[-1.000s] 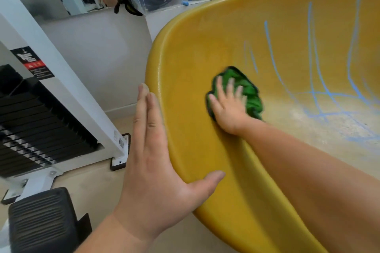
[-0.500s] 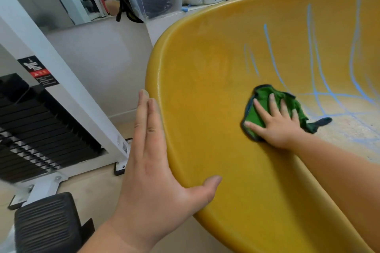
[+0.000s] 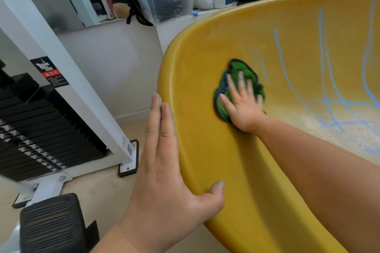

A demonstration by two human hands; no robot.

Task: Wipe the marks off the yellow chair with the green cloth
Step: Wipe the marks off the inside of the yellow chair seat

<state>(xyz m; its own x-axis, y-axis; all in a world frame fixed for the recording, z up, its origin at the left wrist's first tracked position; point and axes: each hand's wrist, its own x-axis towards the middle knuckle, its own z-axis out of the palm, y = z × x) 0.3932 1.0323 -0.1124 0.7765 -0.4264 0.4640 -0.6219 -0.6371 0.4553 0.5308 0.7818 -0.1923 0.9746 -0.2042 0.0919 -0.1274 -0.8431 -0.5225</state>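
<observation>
- Because the green cloth (image 3: 239, 68) is soft and limp, control it by palm pressure
- Right hand (image 3: 242, 107), fingers straight, pins it to the yellow chair (image 3: 226, 160) inner wall
- Left hand (image 3: 164, 183), flat, braces the chair rim

Your left hand (image 3: 164, 181) is lying flat at lower centre, fingers straight, thumb splayed. Your right hand (image 3: 242, 107) is pressing palm-down mid-frame, fingers spread, forearm outstretched.

Right hand (image 3: 242, 107) flat on green cloth (image 3: 238, 70) inside yellow chair (image 3: 205, 129)
</observation>
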